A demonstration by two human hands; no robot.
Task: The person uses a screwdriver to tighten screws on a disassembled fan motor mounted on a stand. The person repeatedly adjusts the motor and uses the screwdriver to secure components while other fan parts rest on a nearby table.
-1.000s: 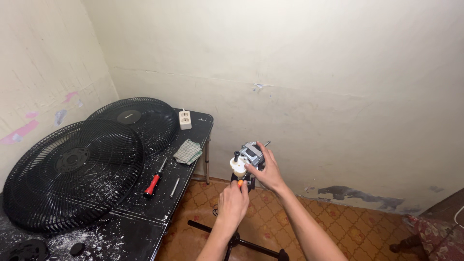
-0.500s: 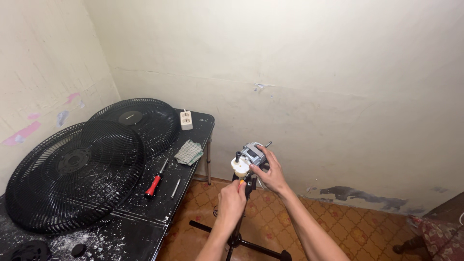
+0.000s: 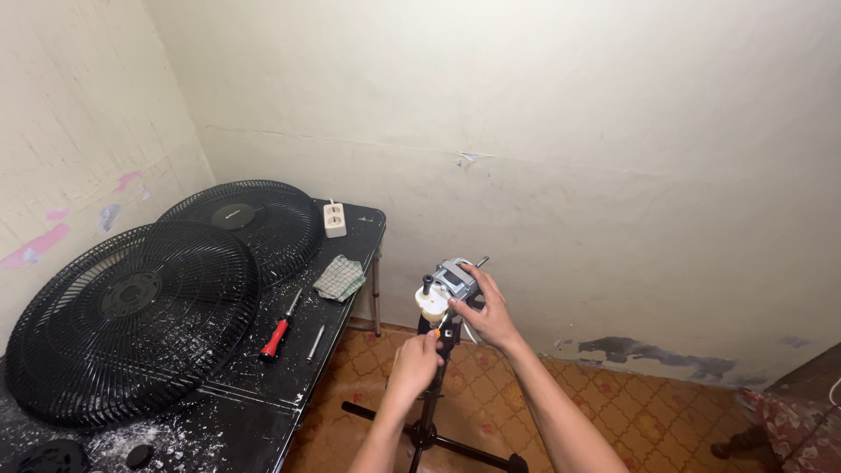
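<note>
A bare fan motor (image 3: 453,281), grey metal with a white plastic part under it, sits on top of a black stand pole (image 3: 428,419) with floor legs. My right hand (image 3: 484,314) grips the motor from the right side. My left hand (image 3: 416,365) is closed around the pole just below the motor, next to a small orange piece. A thin metal shaft sticks out of the motor toward the wall.
A black table (image 3: 342,350) stands at the left, dusted with white crumbs. On it lean two black fan grilles (image 3: 131,324), with a red-handled screwdriver (image 3: 279,331), a metal rod (image 3: 315,342), a checked cloth (image 3: 340,278) and a white power strip (image 3: 334,219). Patterned floor tiles (image 3: 648,420) lie to the right.
The view has shifted slightly. Both hands stay on the motor and pole, with no clear movement of either.
</note>
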